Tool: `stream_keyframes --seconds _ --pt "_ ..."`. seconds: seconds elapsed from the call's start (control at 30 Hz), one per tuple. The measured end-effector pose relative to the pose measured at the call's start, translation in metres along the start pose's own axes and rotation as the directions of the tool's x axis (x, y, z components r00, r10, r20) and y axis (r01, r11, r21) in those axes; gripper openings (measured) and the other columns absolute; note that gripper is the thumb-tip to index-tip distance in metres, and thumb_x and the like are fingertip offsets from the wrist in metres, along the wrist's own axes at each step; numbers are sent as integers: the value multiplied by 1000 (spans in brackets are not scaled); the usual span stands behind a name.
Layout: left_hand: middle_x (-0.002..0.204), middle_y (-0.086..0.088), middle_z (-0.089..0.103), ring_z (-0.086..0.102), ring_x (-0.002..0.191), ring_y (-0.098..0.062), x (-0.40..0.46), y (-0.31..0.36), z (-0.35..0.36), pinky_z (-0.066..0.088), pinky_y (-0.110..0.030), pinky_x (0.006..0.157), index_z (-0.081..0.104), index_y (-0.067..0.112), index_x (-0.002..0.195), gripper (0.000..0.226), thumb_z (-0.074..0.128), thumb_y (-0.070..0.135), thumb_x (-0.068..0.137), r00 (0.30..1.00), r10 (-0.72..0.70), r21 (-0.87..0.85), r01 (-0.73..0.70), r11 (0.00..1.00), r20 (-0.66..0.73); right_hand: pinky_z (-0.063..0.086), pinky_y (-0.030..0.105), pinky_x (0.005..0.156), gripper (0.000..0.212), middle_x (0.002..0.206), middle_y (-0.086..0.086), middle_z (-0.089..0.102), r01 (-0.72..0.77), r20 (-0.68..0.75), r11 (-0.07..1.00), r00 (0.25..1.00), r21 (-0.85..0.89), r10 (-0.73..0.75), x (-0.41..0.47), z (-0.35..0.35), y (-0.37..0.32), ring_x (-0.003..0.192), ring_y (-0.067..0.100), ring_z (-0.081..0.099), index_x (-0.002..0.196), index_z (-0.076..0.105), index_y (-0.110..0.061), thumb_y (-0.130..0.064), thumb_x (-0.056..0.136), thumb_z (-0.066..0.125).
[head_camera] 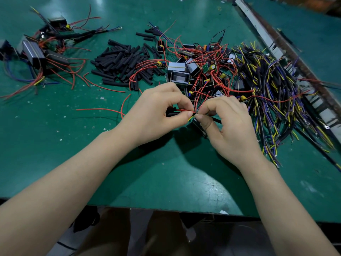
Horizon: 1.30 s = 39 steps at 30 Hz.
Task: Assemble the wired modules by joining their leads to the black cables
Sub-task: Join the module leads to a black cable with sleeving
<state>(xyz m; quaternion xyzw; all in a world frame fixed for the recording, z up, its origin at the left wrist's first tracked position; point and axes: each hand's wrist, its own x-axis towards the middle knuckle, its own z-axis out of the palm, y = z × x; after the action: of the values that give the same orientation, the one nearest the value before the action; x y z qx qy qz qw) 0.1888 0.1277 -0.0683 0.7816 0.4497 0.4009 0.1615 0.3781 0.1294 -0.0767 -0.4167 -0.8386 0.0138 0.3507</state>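
You pinched a red lead (181, 110) in your left hand (156, 115); your right hand (227, 124) pinched what looked like a cable (216, 120) end, meeting above the tabletop (166, 182). Risk: a loose grip lets the strands slip apart, leaving a weak joint.

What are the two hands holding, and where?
Left hand pinches a red lead near its end; right hand pinches the wire ends meeting it, a black cable trailing behind.

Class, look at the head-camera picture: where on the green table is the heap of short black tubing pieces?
In the head view, the heap of black tubing pieces lies on the green table left of centre, beyond the left hand, between the finished modules at far left and the module pile.
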Motion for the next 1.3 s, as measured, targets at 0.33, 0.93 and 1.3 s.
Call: stream_keyframes --seconds 0.33,0.93,1.3 --pt "85 -5 63 54 78 -6 1 0 -1 39 -12 76 74 11 85 5 73 11 81 999 -18 -15 19 1000 43 33 37 75 8 94 -7 67 28 4 998 1000 -51 -28 -1 -1 3 90 16 49 90 68 -14 -21 90 64" --pt "91 -5 59 54 80 -11 -2 -4 -2 45 -23 76 71 6 90 10 68 14 86 979 204 97 -204 974 5 24 12 97 13 97 -9 53 -309 217 910 942 277 254 4 -8 -5 109 16 40 83 62 -32 -22 90 65" --pt "92 -6 60 53 83 -12 -1 -3 0 44 -22 78 68 6 92 9 65 13 88 983 182 78 -183 980 16 38 28 93 19 100 -11 58 -482 332 749 872 454 360 6 -12 -3 112 17 49 75 67 -37 -22 88 68"
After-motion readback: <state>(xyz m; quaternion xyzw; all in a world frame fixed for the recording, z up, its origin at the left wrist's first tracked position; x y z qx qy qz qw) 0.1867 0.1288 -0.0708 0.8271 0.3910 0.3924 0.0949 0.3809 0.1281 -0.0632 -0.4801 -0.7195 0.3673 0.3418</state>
